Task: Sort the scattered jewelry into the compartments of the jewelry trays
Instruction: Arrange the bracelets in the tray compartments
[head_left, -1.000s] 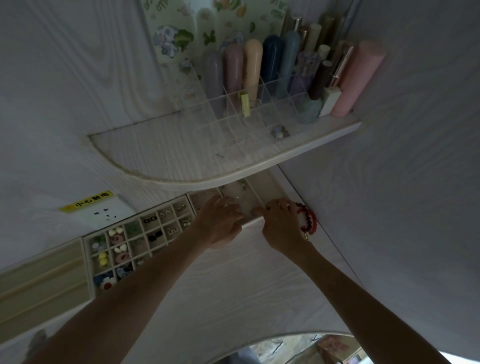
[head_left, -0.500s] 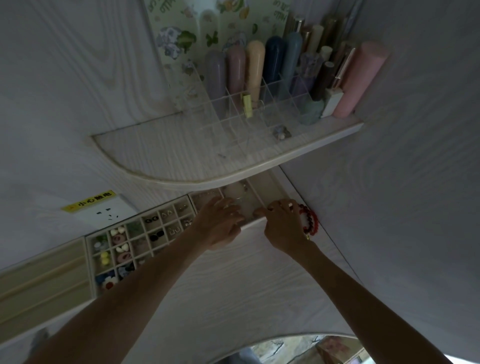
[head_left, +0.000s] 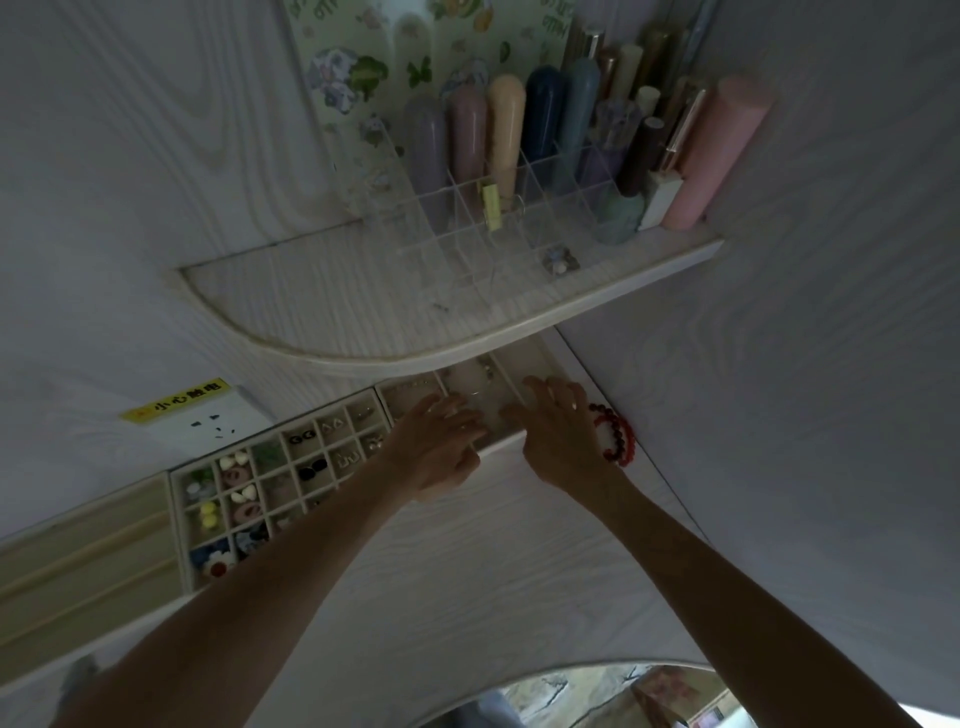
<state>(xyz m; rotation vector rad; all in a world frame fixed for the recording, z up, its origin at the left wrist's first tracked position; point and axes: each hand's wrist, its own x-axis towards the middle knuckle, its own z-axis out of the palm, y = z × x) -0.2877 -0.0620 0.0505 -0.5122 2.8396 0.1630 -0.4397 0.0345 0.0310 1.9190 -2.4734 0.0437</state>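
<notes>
Under the curved shelf (head_left: 363, 322), both hands sit at the right-hand tray (head_left: 524, 364), the one with long compartments. Left hand (head_left: 441, 441) lies over the tray's near edge, fingers extended and loosely spread into the compartment; can't tell if anything is pinched under them. Right hand (head_left: 558, 431) sits just beside it, fingers lightly bent over the tray's right part, thumb pointing toward the left hand; whether it holds anything is hidden. Red bead bracelet (head_left: 615, 434) lies on the desk (head_left: 467, 571), touching the right hand's outer side, outside the tray. Small metal pieces show dimly in the tray's far end, too dark to identify. Grid tray (head_left: 291, 467) to the left holds earrings and small charms in its squares. Long slotted tray (head_left: 78, 561) sits further left. Clear organizer (head_left: 467, 223) with tubes stands on the shelf. Wall socket (head_left: 208, 423) is behind the grid tray.
</notes>
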